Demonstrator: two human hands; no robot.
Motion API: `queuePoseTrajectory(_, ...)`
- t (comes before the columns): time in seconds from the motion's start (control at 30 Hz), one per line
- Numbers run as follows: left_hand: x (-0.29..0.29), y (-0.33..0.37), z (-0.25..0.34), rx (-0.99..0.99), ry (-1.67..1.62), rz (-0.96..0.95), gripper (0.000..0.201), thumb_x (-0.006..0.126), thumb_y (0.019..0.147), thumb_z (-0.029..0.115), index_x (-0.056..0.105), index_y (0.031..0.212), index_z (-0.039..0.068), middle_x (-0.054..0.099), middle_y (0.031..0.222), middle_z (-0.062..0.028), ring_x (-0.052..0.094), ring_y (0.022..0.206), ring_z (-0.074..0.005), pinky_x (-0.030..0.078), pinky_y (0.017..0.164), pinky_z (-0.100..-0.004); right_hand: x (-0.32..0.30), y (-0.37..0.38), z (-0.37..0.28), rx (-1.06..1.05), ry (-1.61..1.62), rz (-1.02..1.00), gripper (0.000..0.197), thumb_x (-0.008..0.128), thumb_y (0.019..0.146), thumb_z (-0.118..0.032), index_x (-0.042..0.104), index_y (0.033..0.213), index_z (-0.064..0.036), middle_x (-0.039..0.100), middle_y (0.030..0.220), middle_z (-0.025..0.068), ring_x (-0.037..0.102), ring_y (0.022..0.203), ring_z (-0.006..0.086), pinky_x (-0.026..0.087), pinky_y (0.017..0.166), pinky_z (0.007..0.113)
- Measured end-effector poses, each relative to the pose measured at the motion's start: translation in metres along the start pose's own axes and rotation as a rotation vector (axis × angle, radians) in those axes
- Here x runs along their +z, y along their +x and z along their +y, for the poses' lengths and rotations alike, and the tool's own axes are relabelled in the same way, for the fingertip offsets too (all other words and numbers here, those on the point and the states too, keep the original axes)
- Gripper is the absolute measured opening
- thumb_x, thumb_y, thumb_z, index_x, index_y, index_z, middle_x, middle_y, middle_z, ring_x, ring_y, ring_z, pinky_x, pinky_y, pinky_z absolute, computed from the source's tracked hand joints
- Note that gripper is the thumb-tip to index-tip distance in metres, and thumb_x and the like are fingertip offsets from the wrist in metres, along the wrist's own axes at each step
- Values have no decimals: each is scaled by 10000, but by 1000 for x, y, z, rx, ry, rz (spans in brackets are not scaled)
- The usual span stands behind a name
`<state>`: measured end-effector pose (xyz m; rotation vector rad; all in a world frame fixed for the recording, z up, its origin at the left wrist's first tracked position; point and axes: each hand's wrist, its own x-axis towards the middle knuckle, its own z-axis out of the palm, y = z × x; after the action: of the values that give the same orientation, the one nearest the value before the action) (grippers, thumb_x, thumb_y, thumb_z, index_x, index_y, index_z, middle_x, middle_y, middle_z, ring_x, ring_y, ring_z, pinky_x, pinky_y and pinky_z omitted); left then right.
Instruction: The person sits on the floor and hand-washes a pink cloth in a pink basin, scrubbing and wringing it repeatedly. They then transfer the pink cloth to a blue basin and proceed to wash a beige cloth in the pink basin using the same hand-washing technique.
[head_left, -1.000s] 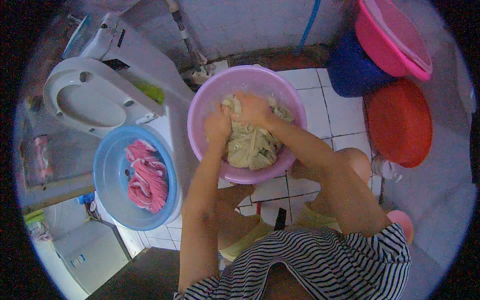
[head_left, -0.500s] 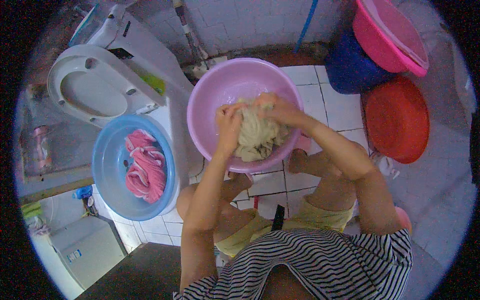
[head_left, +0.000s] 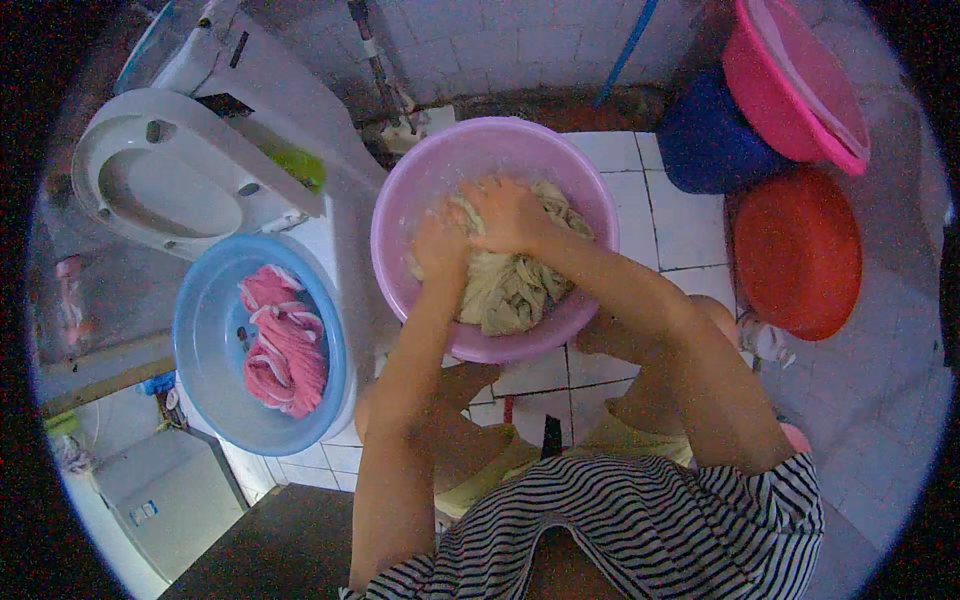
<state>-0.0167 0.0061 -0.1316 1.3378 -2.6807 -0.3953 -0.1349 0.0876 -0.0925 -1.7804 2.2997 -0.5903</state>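
A pale khaki, wet-looking cloth (head_left: 510,290) lies bunched up in a wide pink-purple basin (head_left: 395,245) in front of me. Down in the basin, my left hand (head_left: 440,243) is closed on the cloth's left part. Right beside it, almost touching, my right hand (head_left: 505,215) presses on the cloth with fingers bent into its folds. Both hands are slightly blurred, and the fingertips are hidden in the fabric.
Left of me, a blue basin (head_left: 190,350) holds a pink cloth (head_left: 285,350) with white edging, beside a toilet with a raised seat (head_left: 165,190). At the right stand a dark blue bucket (head_left: 715,140), a pink basin (head_left: 765,90) and a red basin (head_left: 800,255).
Both hands have moved left and lower onto the cloth, from holding it bunched up between them to pressing it down. The cloth now spreads further toward the basin's right side.
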Motion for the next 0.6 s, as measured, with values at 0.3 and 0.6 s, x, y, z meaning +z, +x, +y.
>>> queuePoseTrajectory(0.3, -25, 51, 19, -191, -1274, -114, 288, 529, 861, 282, 613, 961, 26, 610, 910, -142, 575, 824, -286, 448, 799, -358, -9, 27, 53, 469, 1066, 19, 445, 468, 855, -449, 598, 1058, -75, 627, 1020, 125, 579, 957, 257, 446, 853, 390)
queuePoseTrajectory(0.6, -31, -50, 27, 237, -440, 26, 405, 396, 919, 381, 478, 1250, 163, 238, 1388, -238, 247, 1274, -415, 195, 1042, -501, -29, -81, 33, 52, 576, 67, 455, 610, 773, -321, 517, 1140, -68, 423, 1304, 159, 463, 1126, 333, 360, 956, 454)
